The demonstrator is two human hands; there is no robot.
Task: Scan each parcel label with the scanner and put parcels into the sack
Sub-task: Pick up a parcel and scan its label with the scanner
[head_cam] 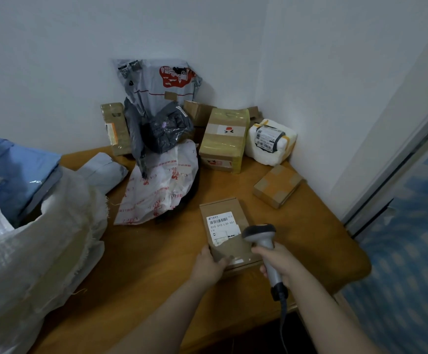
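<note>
A flat brown cardboard parcel (229, 233) lies on the near right part of the orange-brown wooden table (143, 284), its white barcode label (222, 226) facing up. The left hand (209, 264) holds the parcel's near left corner, thumb pressed on top; the other fingers are hidden. The right hand (279, 261) is wrapped round the handle of the grey handheld scanner (260, 235), whose head sits over the parcel just right of the label; its cable hangs off the near edge.

At the left stands the white woven plastic sack (41, 238), mouth open, with a blue plastic-wrapped parcel (18, 169) inside. Against the far wall are a tall tape-wrapped cardboard box (224, 140), a white foam-wrapped parcel (271, 141) to its right, a dark grey plastic bag (164, 131) and a narrow brown box (114, 129). A white plastic mailer with red print (159, 185) lies mid-table, and a small brown cardboard box (276, 186) lies near the right wall.
</note>
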